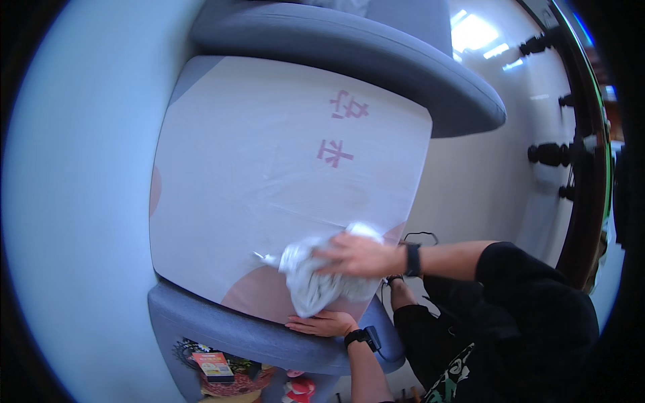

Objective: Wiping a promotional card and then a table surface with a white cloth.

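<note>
A crumpled white cloth point(315, 284) lies on the near part of a pale, smooth cover with pink printed characters and rounded pink patches point(252, 166). My right hand point(350, 254), blurred and with a dark band at its wrist, is on top of the cloth and holds it against the cover. Just below, my left hand point(322, 323) rests flat by the cover's lower edge, fingers extended, beside the hanging corner of the cloth. A black device is strapped to the left wrist.
Grey upholstered armrests point(352, 43) flank the cover. Past the lower one point(272, 332) are an orange and white box point(214, 365), a patterned round container point(244, 385) and a red plush toy point(301, 389). A pale wall is at left; dark wooden furniture with turned parts point(549, 153) stands at right.
</note>
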A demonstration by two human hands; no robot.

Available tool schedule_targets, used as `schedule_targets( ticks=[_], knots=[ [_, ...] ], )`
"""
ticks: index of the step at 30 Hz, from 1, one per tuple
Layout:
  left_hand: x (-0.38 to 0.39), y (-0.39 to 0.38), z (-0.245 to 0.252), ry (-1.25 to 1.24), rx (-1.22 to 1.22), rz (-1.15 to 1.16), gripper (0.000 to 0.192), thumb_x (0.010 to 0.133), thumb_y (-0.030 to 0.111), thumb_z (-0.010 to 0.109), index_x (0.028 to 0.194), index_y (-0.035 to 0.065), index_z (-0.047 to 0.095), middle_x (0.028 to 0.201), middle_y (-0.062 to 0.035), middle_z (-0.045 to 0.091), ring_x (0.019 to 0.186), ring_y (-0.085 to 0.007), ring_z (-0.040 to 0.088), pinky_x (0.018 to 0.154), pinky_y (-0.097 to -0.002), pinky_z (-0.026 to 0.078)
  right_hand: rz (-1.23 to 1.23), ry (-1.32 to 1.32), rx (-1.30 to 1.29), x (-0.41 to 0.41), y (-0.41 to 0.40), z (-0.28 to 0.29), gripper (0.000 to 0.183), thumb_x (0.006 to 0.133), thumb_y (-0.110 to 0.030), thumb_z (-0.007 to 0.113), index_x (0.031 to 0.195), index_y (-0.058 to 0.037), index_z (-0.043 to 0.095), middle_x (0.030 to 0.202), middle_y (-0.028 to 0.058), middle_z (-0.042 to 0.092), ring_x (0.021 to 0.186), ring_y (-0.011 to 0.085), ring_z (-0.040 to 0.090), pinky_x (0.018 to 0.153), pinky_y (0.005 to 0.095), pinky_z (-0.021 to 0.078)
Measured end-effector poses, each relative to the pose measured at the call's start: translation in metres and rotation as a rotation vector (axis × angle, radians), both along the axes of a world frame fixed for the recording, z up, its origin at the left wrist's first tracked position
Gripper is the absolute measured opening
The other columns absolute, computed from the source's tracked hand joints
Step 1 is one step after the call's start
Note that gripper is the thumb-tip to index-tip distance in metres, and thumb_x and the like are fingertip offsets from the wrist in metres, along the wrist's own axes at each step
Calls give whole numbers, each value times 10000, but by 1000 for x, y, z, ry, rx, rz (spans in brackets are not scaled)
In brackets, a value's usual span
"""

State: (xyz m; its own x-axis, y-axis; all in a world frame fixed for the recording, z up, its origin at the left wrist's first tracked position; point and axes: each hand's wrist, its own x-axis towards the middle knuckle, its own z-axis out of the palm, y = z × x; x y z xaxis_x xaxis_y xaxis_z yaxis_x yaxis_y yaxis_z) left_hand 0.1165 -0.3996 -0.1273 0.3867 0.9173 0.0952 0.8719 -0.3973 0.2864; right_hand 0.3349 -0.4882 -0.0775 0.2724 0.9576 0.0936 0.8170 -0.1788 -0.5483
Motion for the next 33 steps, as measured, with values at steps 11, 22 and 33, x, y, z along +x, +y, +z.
schedule_targets(
  ticks=[11,22,33],
  knots=[
    [7,0,5,35,-10,40,588,988,363,276,1429,-26,263,1488,-273,191,1372,-428,209,1107,-509,210,-654,-534,-255,189,-84,-12,563,780,4,594,1298,-193,496,1310,123,458,1083,309,457,949,421,380],
    [7,2,10,9,-76,106,605,973,407,280,1413,-9,304,1477,-270,220,1360,-431,236,1099,-512,220,-652,-544,-453,186,-80,-10,585,820,-63,575,1361,-172,382,1300,144,422,1138,316,426,989,437,328],
    [16,1,12,-5,-51,71,622,980,432,264,1407,-18,306,1474,-268,227,1362,-425,236,1108,-509,209,-407,-879,-835,198,-57,6,530,866,-179,486,1359,-16,379,1235,183,468,1065,296,493,870,415,398]
  ],
)
